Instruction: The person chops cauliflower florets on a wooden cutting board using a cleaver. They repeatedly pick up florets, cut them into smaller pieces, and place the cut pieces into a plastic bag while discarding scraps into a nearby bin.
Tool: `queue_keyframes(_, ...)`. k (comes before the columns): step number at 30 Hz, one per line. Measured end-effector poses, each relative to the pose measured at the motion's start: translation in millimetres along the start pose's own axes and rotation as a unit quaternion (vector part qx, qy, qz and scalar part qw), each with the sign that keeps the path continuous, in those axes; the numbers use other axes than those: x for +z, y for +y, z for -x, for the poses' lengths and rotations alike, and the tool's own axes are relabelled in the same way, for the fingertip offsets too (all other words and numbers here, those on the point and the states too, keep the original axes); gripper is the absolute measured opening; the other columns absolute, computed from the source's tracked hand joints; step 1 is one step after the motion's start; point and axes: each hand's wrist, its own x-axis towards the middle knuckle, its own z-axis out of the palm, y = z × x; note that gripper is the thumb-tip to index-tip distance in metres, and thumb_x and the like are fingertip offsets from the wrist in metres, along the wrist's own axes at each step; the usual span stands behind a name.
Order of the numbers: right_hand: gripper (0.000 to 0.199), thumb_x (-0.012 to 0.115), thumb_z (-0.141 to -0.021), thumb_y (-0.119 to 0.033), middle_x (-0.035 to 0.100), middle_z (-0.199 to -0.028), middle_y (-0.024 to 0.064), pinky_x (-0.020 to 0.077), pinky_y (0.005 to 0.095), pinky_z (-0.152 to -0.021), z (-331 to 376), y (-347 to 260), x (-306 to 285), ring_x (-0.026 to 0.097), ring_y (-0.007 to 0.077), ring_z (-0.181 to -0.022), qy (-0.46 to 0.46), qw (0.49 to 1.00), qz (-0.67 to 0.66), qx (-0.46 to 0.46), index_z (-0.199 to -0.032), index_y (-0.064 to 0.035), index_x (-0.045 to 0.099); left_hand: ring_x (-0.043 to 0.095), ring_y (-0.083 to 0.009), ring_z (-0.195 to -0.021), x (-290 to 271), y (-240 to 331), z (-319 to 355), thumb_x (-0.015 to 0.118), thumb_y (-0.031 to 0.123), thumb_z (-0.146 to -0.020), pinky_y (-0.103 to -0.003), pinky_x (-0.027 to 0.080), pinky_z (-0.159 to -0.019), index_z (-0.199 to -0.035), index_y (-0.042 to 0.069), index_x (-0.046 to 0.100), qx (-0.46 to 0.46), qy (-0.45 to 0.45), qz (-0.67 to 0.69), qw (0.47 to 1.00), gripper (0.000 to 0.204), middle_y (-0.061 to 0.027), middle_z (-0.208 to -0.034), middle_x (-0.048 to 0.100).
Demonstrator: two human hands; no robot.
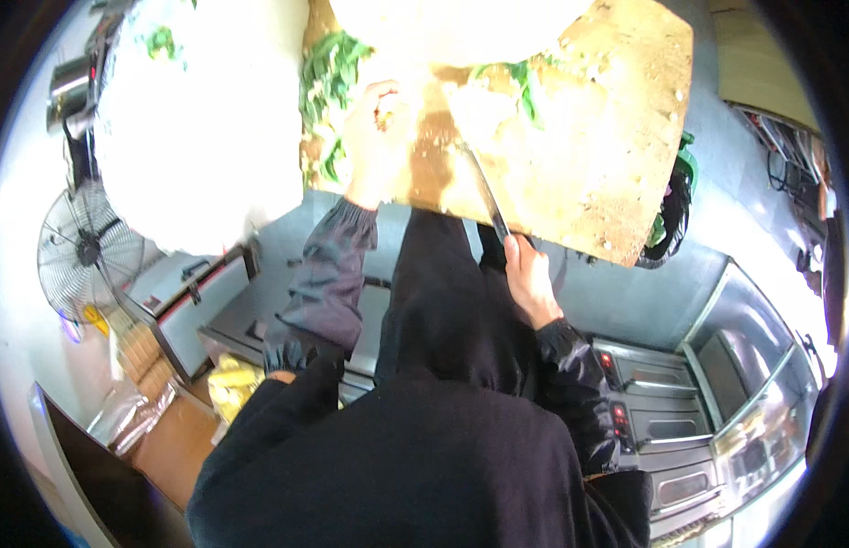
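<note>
the right hand [531, 279] is wrapped around the handle of a knife [486, 196], blade reaching far across the wooden cutting board [607, 155]. the left hand [377, 137], fingers curled, presses leafy greens [331, 78] at the board's left; they look soft, light, probably damp, best pinned in a bunch.

A standing fan [82, 251] is seen far to the left of the grip. A dark bag [673, 210] hangs off the board's right edge. An oven [666, 429] with red lights is set below, at the right.
</note>
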Motion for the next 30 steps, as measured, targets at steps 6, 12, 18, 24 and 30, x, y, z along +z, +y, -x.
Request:
queue_keyframes(6,0.040,0.046,-0.108,-0.034,0.062,-0.081,0.0288,0.0482,0.0520,-0.069,17,41,-30,0.061,0.0526,-0.084,0.005,0.990,-0.013,0.143,-0.096,0.0007,0.062,0.062,-0.0331,-0.101,31,107,-139,0.069,0.014,-0.090,-0.042,0.051,-0.088,-0.118,0.004,0.064,0.354,-0.033,-0.108,0.928,0.031,-0.0151,-0.106,0.066)
queue_keyframes(12,0.039,0.046,-0.109,-0.032,0.058,-0.077,0.0289,0.0466,0.0521,-0.066,21,41,-45,0.059,0.0530,-0.080,0.064,0.991,-0.032,0.111,-0.094,0.0010,0.060,0.051,-0.0395,-0.120,75,109,-189,0.067,0.019,-0.088,-0.050,0.044,-0.099,-0.122,0.009,0.065,0.429,-0.132,-0.350,0.822,0.035,-0.0183,-0.122,0.059)
queue_keyframes(18,0.037,0.049,-0.108,-0.031,0.058,-0.080,0.0306,0.0467,0.0499,-0.065,15,23,-29,0.057,0.0545,-0.084,0.050,0.992,-0.076,0.083,-0.096,0.0018,0.060,0.035,-0.0501,-0.132,102,96,-173,0.067,0.032,-0.086,-0.071,0.030,-0.102,-0.131,0.005,0.059,0.413,-0.060,-0.369,0.831,0.053,-0.0262,-0.147,0.039)
queue_keyframes(24,0.042,0.046,-0.110,-0.034,0.055,-0.066,0.0217,0.0463,0.0449,-0.060,17,28,-20,0.057,0.0378,-0.060,0.051,0.975,-0.170,0.133,-0.093,0.0023,0.059,0.068,-0.0314,-0.098,51,108,-70,0.067,0.005,-0.087,-0.035,0.054,-0.084,-0.115,0.005,0.067,0.378,-0.012,-0.096,0.921,0.028,-0.0166,-0.108,0.070)
queue_keyframes(30,0.045,0.045,-0.110,-0.036,0.054,-0.062,0.0151,0.0444,0.0417,-0.057,21,29,-29,0.052,0.0262,-0.055,0.026,0.969,-0.183,0.162,-0.089,0.0016,0.057,0.069,-0.0356,-0.102,73,17,-13,0.066,0.010,-0.091,-0.042,0.056,-0.086,-0.129,0.003,0.063,0.315,-0.246,-0.282,0.872,0.038,-0.0197,-0.115,0.070)
